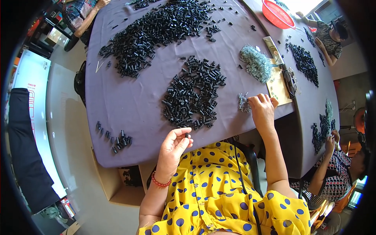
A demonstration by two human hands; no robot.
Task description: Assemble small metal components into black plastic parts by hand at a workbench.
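Observation:
Just off the table's front edge, my left hand (175, 145) pinches one small black cylindrical part (187, 135) between thumb and fingers. Beyond it lies a pile of the same black parts (188, 98). Over to the right, my right hand (263, 107) has its fingertips drawn together at a little heap of small greyish pieces (243, 102). Whatever sits between those fingertips is hidden. A larger mound of pale blue-grey small pieces (256, 64) rests just beyond that hand.
A big heap of black parts (156, 31) covers the far side of the cloth-covered table (129, 94). Several black parts (122, 141) stand at the front left. Glasses (290, 83) lie beside cardboard (279, 88); a red basket (277, 15) is farther off. Other people sit around, one co-worker's hands (333, 140) at right.

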